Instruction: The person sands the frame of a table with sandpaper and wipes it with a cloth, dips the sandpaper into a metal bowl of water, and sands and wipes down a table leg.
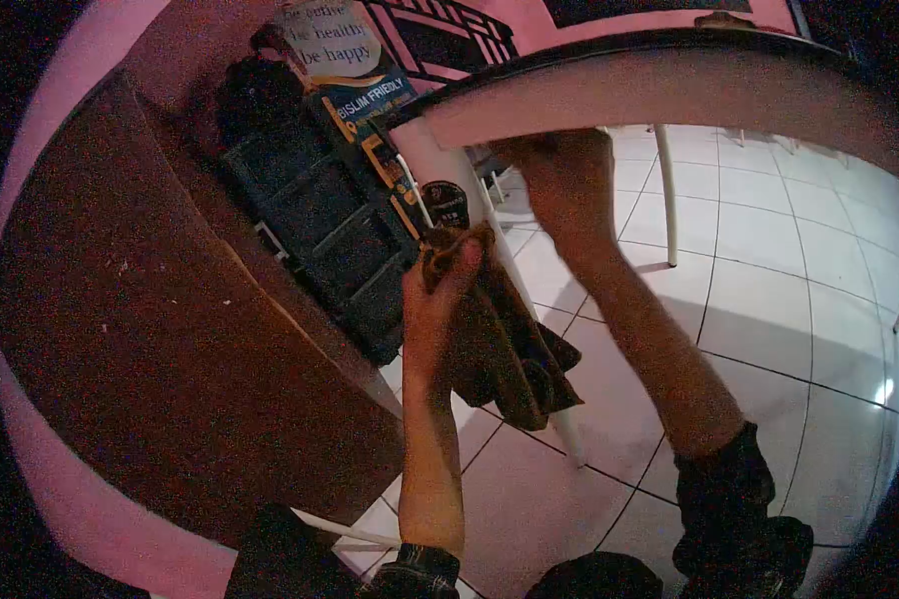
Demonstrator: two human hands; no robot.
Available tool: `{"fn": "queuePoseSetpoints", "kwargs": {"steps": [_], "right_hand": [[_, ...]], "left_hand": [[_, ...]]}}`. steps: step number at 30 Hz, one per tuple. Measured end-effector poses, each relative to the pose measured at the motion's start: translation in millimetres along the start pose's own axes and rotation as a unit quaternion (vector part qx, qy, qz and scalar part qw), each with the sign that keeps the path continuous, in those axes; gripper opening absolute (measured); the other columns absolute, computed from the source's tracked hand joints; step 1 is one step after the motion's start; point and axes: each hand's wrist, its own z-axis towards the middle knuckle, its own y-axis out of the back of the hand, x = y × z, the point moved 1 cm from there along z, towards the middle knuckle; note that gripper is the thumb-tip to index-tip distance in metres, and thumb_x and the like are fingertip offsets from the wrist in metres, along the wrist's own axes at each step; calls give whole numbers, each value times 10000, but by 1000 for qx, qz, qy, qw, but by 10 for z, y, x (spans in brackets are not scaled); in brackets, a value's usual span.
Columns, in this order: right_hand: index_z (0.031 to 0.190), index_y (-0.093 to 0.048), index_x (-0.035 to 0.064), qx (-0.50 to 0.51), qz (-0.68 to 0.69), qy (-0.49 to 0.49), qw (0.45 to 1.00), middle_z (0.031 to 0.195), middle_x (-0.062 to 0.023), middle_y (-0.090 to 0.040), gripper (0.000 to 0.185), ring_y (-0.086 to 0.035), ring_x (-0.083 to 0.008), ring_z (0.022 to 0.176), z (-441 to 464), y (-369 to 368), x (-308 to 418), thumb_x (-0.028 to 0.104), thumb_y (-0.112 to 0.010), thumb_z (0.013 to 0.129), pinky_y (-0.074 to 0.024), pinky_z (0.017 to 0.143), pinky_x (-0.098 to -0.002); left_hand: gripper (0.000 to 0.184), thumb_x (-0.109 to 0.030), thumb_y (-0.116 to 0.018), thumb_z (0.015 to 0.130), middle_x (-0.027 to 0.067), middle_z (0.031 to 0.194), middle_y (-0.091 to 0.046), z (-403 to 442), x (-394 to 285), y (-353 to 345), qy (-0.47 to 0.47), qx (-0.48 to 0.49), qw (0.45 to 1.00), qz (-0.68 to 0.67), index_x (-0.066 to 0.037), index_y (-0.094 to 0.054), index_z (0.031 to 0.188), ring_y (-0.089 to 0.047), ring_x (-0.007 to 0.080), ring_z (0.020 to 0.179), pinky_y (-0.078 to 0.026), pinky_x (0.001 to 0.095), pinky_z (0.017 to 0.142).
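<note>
My left hand (435, 309) is closed around the bunched top of a brown cloth (499, 349), with the thumb pressed on it. The cloth hangs down in folds in front of a white leg. Just beyond it is a dark round label (446, 204) with light print too small to read. My right hand (569, 190) is raised close under the edge of a pale table with a dark rim (649, 95). Its fingers point left and are lost in shadow, so what they touch or hold does not show.
A black crate-like case (320, 220) stands left of my hands. Behind it are a printed box (370, 98) and a round sign (330, 40) with words. A dark brown surface (170, 329) fills the left. A white leg (666, 200) stands on the white tiled floor (759, 319).
</note>
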Motion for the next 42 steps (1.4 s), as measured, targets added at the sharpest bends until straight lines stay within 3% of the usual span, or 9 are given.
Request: {"fn": "queuePoseSetpoints", "kwargs": {"steps": [2,7,13,16,19,22,26,33,42], "right_hand": [[807,-660,105,-7,-28,55,998,779,-124,-661,118,-631,-311,645,55,48,-82,194,-584,820,-489,567,-423],[833,-678,22,20,170,-104,980,743,-67,-679,190,-616,-102,664,-50,77,243,162,-772,743,-494,639,-270],[749,-640,57,19,193,-117,974,713,-119,-671,240,-667,-259,637,-21,-20,180,289,-699,764,-512,581,-378],[763,-650,56,-7,157,-90,983,718,-121,-672,260,-667,-260,659,-33,-24,135,312,-694,768,-512,616,-380],[790,-664,56,24,-171,19,985,725,-123,-673,277,-662,-268,666,56,-88,-396,330,-697,767,-508,637,-383],[870,-672,16,48,111,-174,977,809,-118,-694,210,-669,-173,743,-86,136,-5,191,-729,768,-514,676,-296],[655,-617,59,-15,217,-106,970,708,-125,-662,284,-640,-248,599,-53,-40,124,304,-699,773,-497,578,-393],[829,-669,12,16,40,-45,998,764,-119,-690,216,-676,-189,693,-84,12,11,208,-736,767,-514,645,-307],[850,-673,-5,24,235,-165,958,760,-95,-682,196,-621,-142,657,-288,-262,304,175,-685,772,-493,626,-297]], "left_hand": [[381,-361,-682,847,9,890,-623,-4,-76,-30,13,-24,999,22,-48,-635,1059,-559,102,787,-442,254,710],[394,-378,-683,841,9,895,-625,18,-98,-42,-2,-22,999,39,-52,-629,1056,-554,101,789,-435,250,714],[402,-400,-677,839,17,875,-622,43,-29,10,-7,-37,996,78,-54,-630,1038,-552,103,771,-439,256,702],[410,-402,-676,840,21,864,-619,17,-89,-21,20,-32,998,57,-47,-629,1039,-555,109,760,-445,262,695],[409,-397,-674,842,21,860,-619,-19,-111,-44,28,-25,999,27,-42,-629,1040,-557,113,753,-448,262,697],[396,-386,-673,846,15,861,-616,36,-84,-26,10,-9,1000,3,-43,-632,1040,-556,113,757,-447,258,700],[389,-376,-674,849,6,876,-611,-6,-88,-17,11,-32,999,32,-44,-635,1049,-551,110,775,-443,260,708],[392,-372,-661,862,5,914,-605,31,66,73,-1,2,1000,28,-47,-627,1080,-533,106,807,-431,255,730],[386,-335,-643,882,7,956,-603,-43,253,334,8,-17,1000,10,-26,-614,1111,-533,120,858,-425,255,765]]}}
